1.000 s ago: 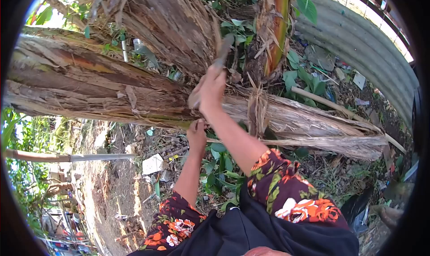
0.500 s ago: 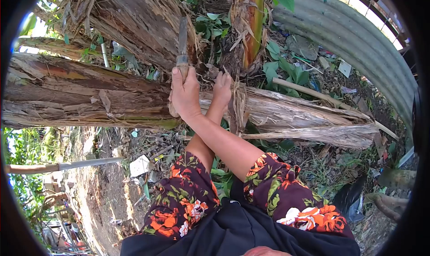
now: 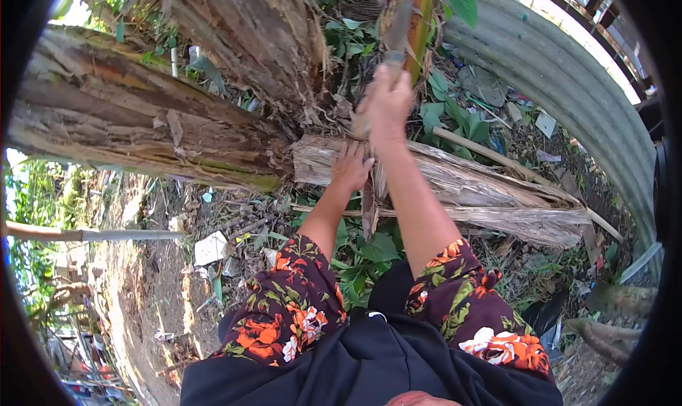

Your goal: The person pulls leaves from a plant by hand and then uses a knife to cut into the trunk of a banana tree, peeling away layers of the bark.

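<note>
My right hand [image 3: 389, 111] is closed around the wooden handle of a machete [image 3: 400, 29], slightly blurred. Its dark blade points away from me, in front of an upright stem [image 3: 420, 33]. My left hand [image 3: 350, 168] lies with fingers outstretched on the near end of a split, dry banana trunk [image 3: 469, 182]. Strips of loose bark [image 3: 370, 207] hang down beside that hand. The machete's handle end is just above the trunk, close to my left fingertips; whether it touches is hard to tell.
A thick fallen trunk [image 3: 142, 122] stretches to the left, and another leaning trunk [image 3: 249, 44] rises behind. Corrugated sheeting [image 3: 568, 65] curves along the right. A pole [image 3: 92, 234] juts in from the left. Leaves, litter and a white block [image 3: 211, 249] lie on the soil.
My right hand has swung the machete from the left over to the right, so my forearms are uncrossed. My left hand has moved slightly toward me and now rests flat on the split trunk.
</note>
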Action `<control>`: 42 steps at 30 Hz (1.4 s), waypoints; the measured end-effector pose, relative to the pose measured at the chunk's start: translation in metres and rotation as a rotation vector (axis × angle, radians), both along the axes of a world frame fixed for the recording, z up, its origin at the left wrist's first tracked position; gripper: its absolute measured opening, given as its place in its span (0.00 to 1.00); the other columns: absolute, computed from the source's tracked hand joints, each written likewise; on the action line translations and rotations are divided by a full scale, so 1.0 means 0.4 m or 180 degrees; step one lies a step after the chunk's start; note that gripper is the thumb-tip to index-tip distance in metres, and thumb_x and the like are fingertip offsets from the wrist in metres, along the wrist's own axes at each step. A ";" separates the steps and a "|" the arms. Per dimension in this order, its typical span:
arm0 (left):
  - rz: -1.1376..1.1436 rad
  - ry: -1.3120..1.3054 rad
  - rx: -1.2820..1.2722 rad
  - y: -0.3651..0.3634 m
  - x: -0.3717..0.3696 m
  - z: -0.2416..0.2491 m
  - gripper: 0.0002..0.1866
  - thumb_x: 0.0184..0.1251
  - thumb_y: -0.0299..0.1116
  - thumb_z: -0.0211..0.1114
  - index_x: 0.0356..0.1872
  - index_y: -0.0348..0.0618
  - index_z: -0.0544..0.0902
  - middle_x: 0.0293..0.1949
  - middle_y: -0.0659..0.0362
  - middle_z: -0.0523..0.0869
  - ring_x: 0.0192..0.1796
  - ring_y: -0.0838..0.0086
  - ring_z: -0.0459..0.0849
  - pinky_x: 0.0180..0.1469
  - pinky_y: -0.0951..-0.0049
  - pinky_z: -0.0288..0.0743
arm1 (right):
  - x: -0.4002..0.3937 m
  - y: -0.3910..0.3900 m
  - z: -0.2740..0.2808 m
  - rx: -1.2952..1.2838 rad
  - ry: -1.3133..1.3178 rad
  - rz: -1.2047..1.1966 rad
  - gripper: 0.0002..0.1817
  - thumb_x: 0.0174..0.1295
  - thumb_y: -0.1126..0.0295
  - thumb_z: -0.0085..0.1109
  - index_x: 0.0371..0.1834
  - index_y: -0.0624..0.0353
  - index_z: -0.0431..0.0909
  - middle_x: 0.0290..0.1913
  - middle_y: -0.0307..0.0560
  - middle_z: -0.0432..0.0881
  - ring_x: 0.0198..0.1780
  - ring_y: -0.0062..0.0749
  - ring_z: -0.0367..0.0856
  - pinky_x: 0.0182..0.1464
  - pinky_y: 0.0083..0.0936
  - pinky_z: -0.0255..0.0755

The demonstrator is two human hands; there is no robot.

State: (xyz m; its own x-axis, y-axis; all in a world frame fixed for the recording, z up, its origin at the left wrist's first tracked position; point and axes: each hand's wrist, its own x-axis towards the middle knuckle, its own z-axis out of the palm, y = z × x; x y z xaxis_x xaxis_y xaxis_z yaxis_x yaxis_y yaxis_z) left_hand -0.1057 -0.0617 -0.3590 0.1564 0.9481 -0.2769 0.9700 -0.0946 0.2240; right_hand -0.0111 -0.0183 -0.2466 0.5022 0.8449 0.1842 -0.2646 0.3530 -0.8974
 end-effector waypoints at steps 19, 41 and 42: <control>0.0845 -0.2061 0.2359 0.086 0.006 -0.010 0.28 0.59 0.35 0.54 0.61 0.42 0.58 0.61 0.49 0.62 0.62 0.54 0.59 0.61 0.59 0.54 | 0.032 -0.022 -0.045 -0.0458 -0.0201 0.0306 0.11 0.63 0.62 0.44 0.31 0.58 0.64 0.17 0.38 0.67 0.11 0.19 0.64 0.11 0.17 0.61; 0.2574 -0.2812 0.0647 0.233 -0.047 -0.015 0.07 0.49 0.28 0.59 0.28 0.35 0.81 0.27 0.42 0.80 0.33 0.53 0.80 0.37 0.62 0.73 | 0.107 -0.001 -0.158 -0.1324 -0.3880 0.0655 0.16 0.60 0.57 0.46 0.41 0.58 0.66 0.28 0.62 0.77 0.32 0.56 0.76 0.32 0.43 0.67; 0.2419 -0.2704 0.0780 0.243 -0.047 -0.054 0.08 0.49 0.28 0.58 0.28 0.35 0.81 0.27 0.42 0.81 0.34 0.53 0.80 0.39 0.62 0.73 | 0.102 -0.009 -0.190 -0.1255 -0.3718 0.0647 0.16 0.60 0.56 0.44 0.34 0.59 0.64 0.27 0.65 0.76 0.32 0.62 0.74 0.35 0.49 0.66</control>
